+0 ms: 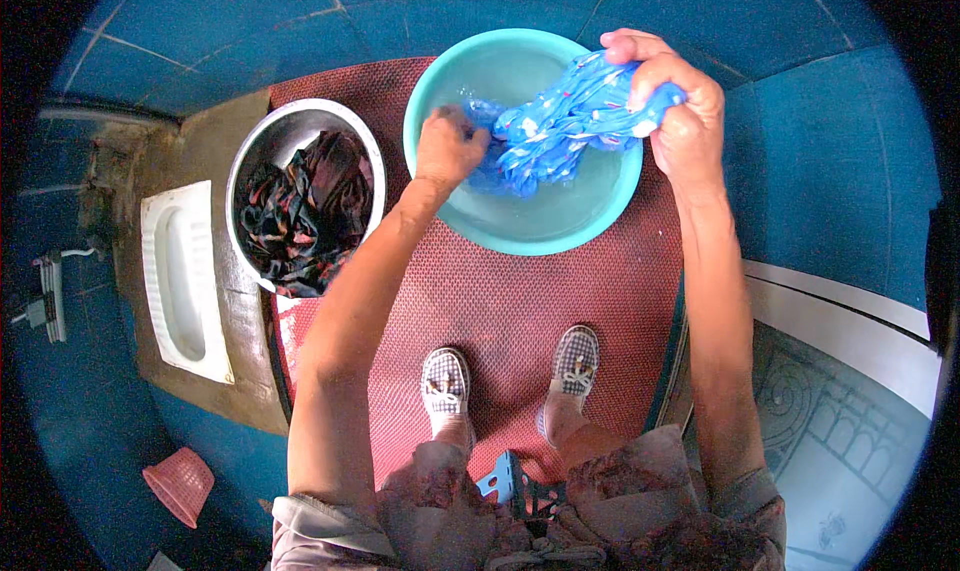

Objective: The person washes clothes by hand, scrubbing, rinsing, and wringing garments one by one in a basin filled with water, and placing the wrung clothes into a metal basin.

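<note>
A turquoise basin (545, 239) of cloudy water stands on the mat in front of me. Over its right rim, my right hand (685, 111) is closed around one bunched end of a wet blue cloth (580, 116) with white and small dark spots. The cloth stretches down leftward into the water. At the basin's left side, my left hand (450, 151) curls its fingers around the cloth's lower end, partly hidden by the hand itself and the water. To the left, a metal basin (238, 226) holds dark patterned fabric (310, 211).
A red textured mat (520, 301) covers the floor under my feet. Left of it, a white squat toilet (190, 281) is set in a raised ledge. A pink plastic basket (180, 486) lies at lower left. Blue tiled walls (820, 161) enclose the space.
</note>
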Motion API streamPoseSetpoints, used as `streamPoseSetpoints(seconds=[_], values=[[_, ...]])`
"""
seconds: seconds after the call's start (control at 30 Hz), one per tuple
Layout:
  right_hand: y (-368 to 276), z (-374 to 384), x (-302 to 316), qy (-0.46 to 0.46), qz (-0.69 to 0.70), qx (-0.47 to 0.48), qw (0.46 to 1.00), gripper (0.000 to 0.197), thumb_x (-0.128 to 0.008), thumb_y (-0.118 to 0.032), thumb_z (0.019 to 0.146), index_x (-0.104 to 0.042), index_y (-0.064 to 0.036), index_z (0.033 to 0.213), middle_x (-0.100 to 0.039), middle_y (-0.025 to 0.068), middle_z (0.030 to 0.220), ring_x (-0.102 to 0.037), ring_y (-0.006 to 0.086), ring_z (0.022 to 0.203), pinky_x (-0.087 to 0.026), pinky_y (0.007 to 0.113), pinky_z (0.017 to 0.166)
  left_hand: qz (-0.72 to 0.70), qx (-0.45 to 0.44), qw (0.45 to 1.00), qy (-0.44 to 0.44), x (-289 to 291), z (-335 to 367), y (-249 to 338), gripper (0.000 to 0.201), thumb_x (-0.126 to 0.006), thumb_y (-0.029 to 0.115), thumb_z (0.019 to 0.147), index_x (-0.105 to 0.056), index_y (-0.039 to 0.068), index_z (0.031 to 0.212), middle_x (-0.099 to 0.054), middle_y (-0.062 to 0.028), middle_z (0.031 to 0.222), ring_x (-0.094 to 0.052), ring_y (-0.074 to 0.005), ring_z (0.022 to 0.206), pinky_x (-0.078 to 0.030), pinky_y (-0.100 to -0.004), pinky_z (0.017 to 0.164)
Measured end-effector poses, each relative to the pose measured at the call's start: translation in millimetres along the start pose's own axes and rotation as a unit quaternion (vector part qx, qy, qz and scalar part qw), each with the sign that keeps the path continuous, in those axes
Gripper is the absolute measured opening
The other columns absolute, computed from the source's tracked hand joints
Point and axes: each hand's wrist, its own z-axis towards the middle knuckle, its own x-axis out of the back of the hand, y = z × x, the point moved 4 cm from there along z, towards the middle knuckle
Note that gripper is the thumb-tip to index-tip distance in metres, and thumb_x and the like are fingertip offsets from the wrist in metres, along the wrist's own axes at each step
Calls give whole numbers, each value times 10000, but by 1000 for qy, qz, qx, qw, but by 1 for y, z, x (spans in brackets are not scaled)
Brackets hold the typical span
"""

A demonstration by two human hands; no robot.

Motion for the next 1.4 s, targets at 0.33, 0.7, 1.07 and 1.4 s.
streamPoseSetpoints(seconds=[0.33, 0.7, 1.07, 1.4], values=[[87, -47, -24, -109, -405, -91, 903, 189, -540, 1, 622, -624, -110, 751, -597, 50, 1118, -449, 296, 1130, -346, 461, 929, -533, 219, 815, -66, 14, 11, -7, 188, -542, 222, 893, -569, 48, 961, -590, -25, 869, -570, -138, 753, -494, -307, 670], [78, -89, -118, -145, -411, -278, 856, 565, -640, -281, 750, -431, -11, 1199, -564, 205, 1079, -531, 384, 973, -446, 464, 828, -690, 138, 706, -79, 21, 17, 4, 395, -531, -55, 752, -561, 24, 1138, -616, -52, 979, -589, -154, 815, -487, -282, 715], [96, -73, -62, -164, -430, -290, 839, 306, -641, -247, 661, -657, -100, 929, -644, 147, 940, -558, 360, 914, -427, 480, 805, -172, 34, 982, 74, 38, 17, -20, 285, -625, 158, 797, -628, -12, 1025, -670, -163, 832, -657, -261, 768, -498, -345, 705], [126, -99, -81, -184, -467, -323, 802, 449, -586, -430, 809, -603, -25, 1003, -641, 207, 787, -629, 369, 735, -494, 467, 700, 66, 6, 997, -47, -21, 2, 4, 286, -552, 258, 847, -556, 22, 1009, -584, -251, 965, -592, -404, 903, -481, -469, 763]])
